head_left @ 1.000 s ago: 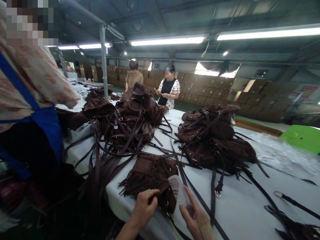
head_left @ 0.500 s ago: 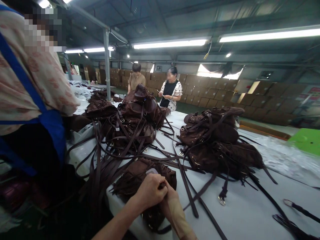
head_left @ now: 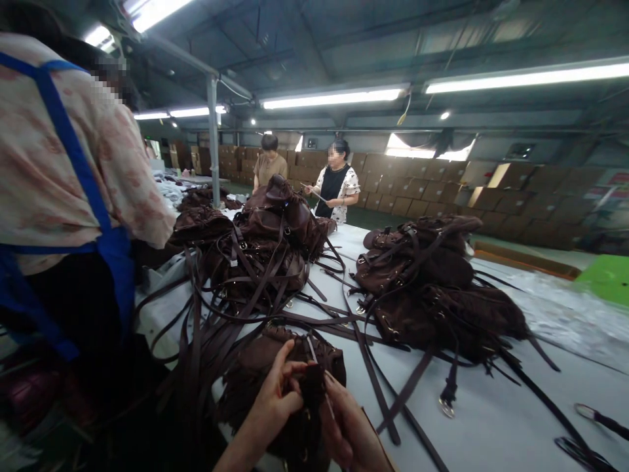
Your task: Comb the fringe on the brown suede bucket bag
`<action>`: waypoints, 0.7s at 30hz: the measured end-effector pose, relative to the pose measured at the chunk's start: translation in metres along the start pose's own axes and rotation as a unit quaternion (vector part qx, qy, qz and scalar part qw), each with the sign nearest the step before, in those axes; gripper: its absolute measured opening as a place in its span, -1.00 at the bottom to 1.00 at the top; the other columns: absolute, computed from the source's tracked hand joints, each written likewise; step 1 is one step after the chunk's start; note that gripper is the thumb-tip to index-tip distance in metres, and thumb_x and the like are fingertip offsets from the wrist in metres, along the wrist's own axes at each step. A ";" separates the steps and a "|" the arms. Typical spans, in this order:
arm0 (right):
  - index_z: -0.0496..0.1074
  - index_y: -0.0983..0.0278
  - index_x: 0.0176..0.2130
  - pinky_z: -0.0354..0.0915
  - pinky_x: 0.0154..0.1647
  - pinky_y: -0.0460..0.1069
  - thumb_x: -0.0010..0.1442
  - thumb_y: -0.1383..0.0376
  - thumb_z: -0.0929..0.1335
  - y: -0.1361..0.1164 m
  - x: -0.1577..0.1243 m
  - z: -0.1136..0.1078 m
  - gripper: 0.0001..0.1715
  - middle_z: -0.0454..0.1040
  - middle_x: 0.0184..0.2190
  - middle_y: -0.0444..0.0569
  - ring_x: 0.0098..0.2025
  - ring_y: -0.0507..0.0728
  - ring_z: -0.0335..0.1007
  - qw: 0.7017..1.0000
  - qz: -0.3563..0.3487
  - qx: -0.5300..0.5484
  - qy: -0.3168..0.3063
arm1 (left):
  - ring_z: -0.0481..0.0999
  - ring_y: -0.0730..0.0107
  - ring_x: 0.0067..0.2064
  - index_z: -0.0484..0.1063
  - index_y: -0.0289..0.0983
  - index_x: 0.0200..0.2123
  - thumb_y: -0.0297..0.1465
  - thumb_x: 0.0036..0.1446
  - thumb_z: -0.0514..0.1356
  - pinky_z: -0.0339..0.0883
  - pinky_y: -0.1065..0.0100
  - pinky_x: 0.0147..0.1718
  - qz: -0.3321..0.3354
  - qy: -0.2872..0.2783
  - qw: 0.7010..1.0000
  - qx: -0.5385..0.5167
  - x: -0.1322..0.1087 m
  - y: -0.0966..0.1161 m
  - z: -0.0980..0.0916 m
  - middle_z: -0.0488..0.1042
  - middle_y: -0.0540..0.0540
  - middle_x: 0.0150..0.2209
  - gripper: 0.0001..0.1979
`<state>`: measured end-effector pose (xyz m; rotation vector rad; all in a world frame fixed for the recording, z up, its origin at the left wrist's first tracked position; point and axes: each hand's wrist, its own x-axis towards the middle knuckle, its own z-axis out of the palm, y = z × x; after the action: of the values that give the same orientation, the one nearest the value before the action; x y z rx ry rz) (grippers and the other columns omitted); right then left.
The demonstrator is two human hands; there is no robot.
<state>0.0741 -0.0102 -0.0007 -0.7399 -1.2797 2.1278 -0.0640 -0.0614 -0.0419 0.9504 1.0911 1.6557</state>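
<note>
A dark brown suede bag [head_left: 275, 357] with fringe lies at the near edge of the table [head_left: 481, 419], right in front of me. My left hand [head_left: 273, 401] pinches a tuft of its fringe [head_left: 312, 387], fingers closed on it. My right hand [head_left: 350, 431] is beside it on the right, fingers curled around the same fringe; a thin pale comb edge shows between the two hands. Whether the right hand still grips the comb is partly hidden.
Two heaps of brown bags [head_left: 265, 242] [head_left: 432, 282] with long straps cover the table's middle. A person in a blue apron [head_left: 63, 216] stands close on my left. Two other people [head_left: 337, 180] work at the far end. Cardboard boxes [head_left: 442, 190] line the back wall.
My right hand, which held a pale comb flat against the fringe, has closed in beside the left hand. Both hands now pinch the fringe and have lifted it slightly. The view tilted down.
</note>
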 end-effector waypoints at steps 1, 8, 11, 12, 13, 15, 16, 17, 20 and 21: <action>0.42 0.28 0.01 0.03 -0.83 -0.21 0.03 -0.17 0.47 0.000 0.001 0.001 -0.24 0.32 -0.68 -0.23 -0.79 -0.05 0.10 1.000 -0.006 -0.005 0.008 | 0.39 0.45 -0.32 0.00 -0.21 0.30 -0.52 -0.17 0.19 0.28 0.45 -0.33 -0.007 -0.039 0.999 0.002 -0.001 -0.003 0.002 0.47 -0.06 -0.20 -0.10; 0.34 0.31 0.16 0.16 -0.77 -0.17 -0.03 -0.16 0.51 0.031 -0.008 -0.004 -0.05 0.45 -0.57 -0.13 -0.70 0.00 0.26 0.996 -0.046 -0.046 0.057 | 0.43 0.27 -0.23 0.43 -0.30 -0.13 -0.36 -0.03 0.24 0.35 0.31 -0.20 -0.004 -0.107 0.990 0.095 -0.006 -0.012 0.024 0.46 -0.08 -0.30 -0.66; 0.21 0.34 0.26 0.04 -0.84 -0.19 0.02 -0.20 0.46 0.032 -0.023 -0.006 0.06 0.37 -0.66 -0.19 -0.78 -0.03 0.13 0.994 -0.033 -0.088 0.052 | 0.38 0.33 -0.32 0.43 -0.29 -0.36 -0.35 0.01 0.17 0.31 0.35 -0.29 0.051 -0.079 0.986 0.137 0.000 -0.016 0.023 0.42 -0.05 -0.41 -0.86; 0.15 0.36 0.29 0.01 -0.84 -0.19 0.03 -0.22 0.44 0.029 -0.026 -0.008 0.11 0.34 -0.70 -0.22 -0.80 -0.03 0.10 0.993 -0.030 -0.094 0.060 | 0.38 0.34 -0.33 0.41 -0.29 -0.42 -0.38 0.02 0.15 0.30 0.36 -0.29 0.071 -0.064 0.982 0.166 0.002 -0.013 0.023 0.41 -0.05 -0.43 -0.89; 0.09 0.37 0.32 0.00 -0.84 -0.20 0.04 -0.23 0.42 0.024 -0.028 -0.012 0.15 0.31 -0.72 -0.24 -0.81 -0.03 0.08 0.992 -0.031 -0.098 0.073 | 0.38 0.34 -0.32 0.41 -0.30 -0.43 -0.40 0.04 0.13 0.28 0.36 -0.29 0.086 -0.053 0.977 0.189 0.004 -0.009 0.022 0.42 -0.05 -0.42 -0.90; -0.01 0.39 0.35 0.00 -0.84 -0.20 0.03 -0.22 0.42 0.010 -0.028 -0.021 0.21 0.30 -0.74 -0.26 -0.81 -0.03 0.08 0.987 -0.040 -0.113 0.107 | 0.38 0.35 -0.31 0.41 -0.30 -0.41 -0.38 0.15 0.08 0.26 0.38 -0.29 0.082 -0.022 0.974 0.211 0.006 0.006 0.019 0.43 -0.04 -0.41 -0.84; -0.05 0.40 0.35 -0.01 -0.84 -0.20 0.02 -0.20 0.44 0.002 -0.027 -0.026 0.23 0.30 -0.73 -0.26 -0.81 -0.03 0.08 0.983 -0.049 -0.126 0.126 | 0.37 0.36 -0.32 0.39 -0.29 -0.41 -0.32 0.21 0.05 0.25 0.39 -0.29 0.074 -0.002 0.973 0.217 0.007 0.014 0.016 0.41 -0.03 -0.41 -0.78; -0.08 0.40 0.36 -0.01 -0.84 -0.20 0.01 -0.17 0.45 -0.006 -0.025 -0.031 0.25 0.30 -0.73 -0.27 -0.80 -0.03 0.07 0.978 -0.059 -0.141 0.144 | 0.36 0.38 -0.34 0.38 -0.29 -0.42 -0.24 0.27 0.02 0.23 0.40 -0.32 0.067 0.018 0.972 0.225 0.007 0.024 0.013 0.38 -0.01 -0.44 -0.70; -0.10 0.38 0.36 -0.03 -0.83 -0.19 0.01 -0.05 0.47 -0.029 -0.019 -0.038 0.21 0.28 -0.72 -0.31 -0.79 -0.03 0.07 0.963 -0.078 -0.200 0.161 | 0.28 0.43 -0.43 0.33 -0.29 -0.47 -0.07 0.31 -0.05 0.15 0.42 -0.40 0.069 0.031 0.958 0.278 0.009 0.051 0.004 0.29 0.03 -0.52 -0.53; -0.05 0.36 0.36 -0.01 -0.81 -0.19 0.02 0.01 0.47 -0.034 -0.017 -0.037 0.15 0.30 -0.70 -0.30 -0.77 -0.02 0.10 0.959 -0.079 -0.229 0.148 | 0.27 0.44 -0.44 0.33 -0.28 -0.47 -0.06 0.31 -0.06 0.13 0.42 -0.42 0.076 0.013 0.952 0.298 0.011 0.059 0.003 0.28 0.03 -0.53 -0.52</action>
<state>0.1168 0.0137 0.0179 -1.0583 -1.6161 1.5350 -0.0803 -0.0617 0.0156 1.4251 1.6167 1.4799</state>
